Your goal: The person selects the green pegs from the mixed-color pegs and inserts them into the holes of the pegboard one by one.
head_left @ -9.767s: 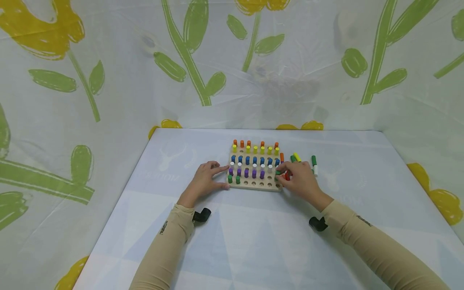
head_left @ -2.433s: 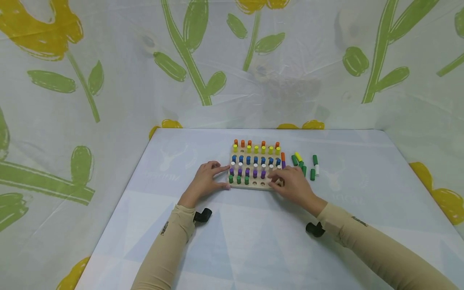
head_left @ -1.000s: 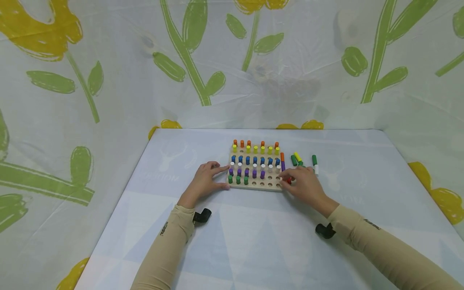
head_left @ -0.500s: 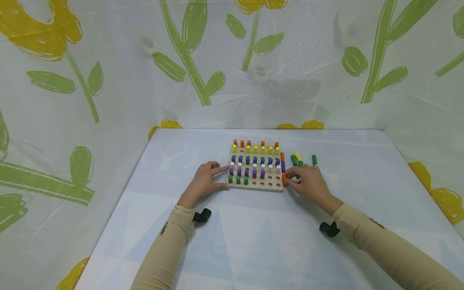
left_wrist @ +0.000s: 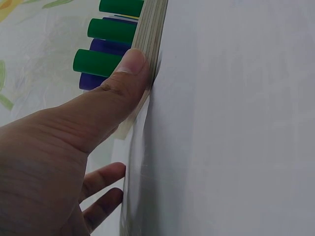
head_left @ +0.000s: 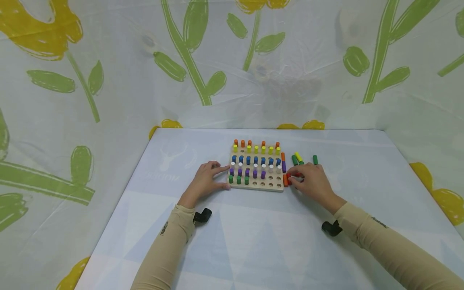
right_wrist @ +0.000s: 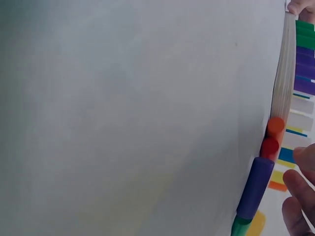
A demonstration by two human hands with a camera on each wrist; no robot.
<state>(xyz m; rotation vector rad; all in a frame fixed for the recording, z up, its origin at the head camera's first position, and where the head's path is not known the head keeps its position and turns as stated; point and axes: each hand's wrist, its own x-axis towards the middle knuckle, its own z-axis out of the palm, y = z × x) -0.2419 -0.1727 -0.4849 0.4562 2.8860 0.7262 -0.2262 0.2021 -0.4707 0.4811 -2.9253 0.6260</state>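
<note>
Both left hand [head_left: 204, 179] and right hand [head_left: 312, 181] have parted fingers [left_wrist: 105, 178]: the first braces the pegboard [head_left: 255, 187], the second hovers at a red peg [head_left: 289, 180] beside it. Arranging loose pegs [head_left: 294, 159] seems underway; next calls for a light pinch.

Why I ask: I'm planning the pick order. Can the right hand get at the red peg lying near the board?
Probably yes: the right hand is close by, with nothing visible between it and the red peg. An orange peg close alongside may leave little finger room on that side.
</note>
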